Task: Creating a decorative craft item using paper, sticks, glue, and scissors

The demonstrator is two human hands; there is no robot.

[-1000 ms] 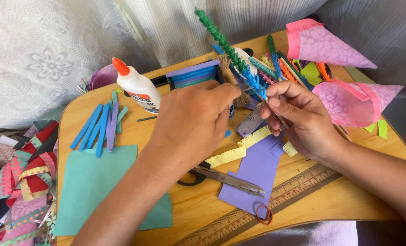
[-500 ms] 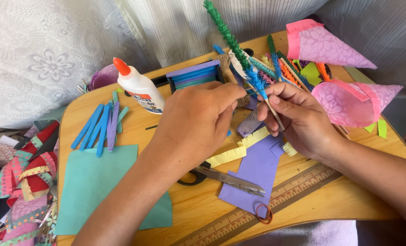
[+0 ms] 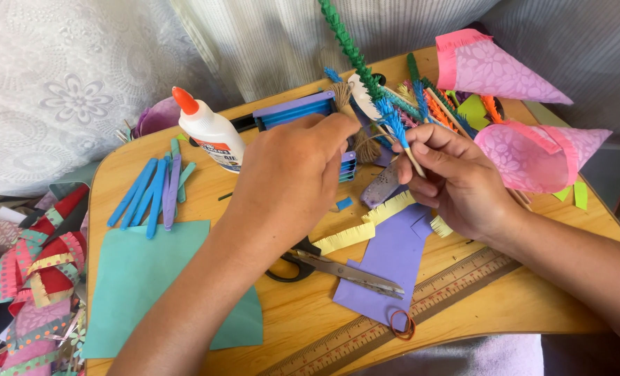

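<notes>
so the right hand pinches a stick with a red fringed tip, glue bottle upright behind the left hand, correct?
Not quite: the fringed tip on the stick in the right hand is blue, not red, per the head view. The glue bottle does stand behind the left hand.

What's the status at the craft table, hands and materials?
Right hand pinches blue-fringed stick. Left hand fingers the twine bundle beside it. Scissors, purple paper, glue bottle lie close by.
</notes>
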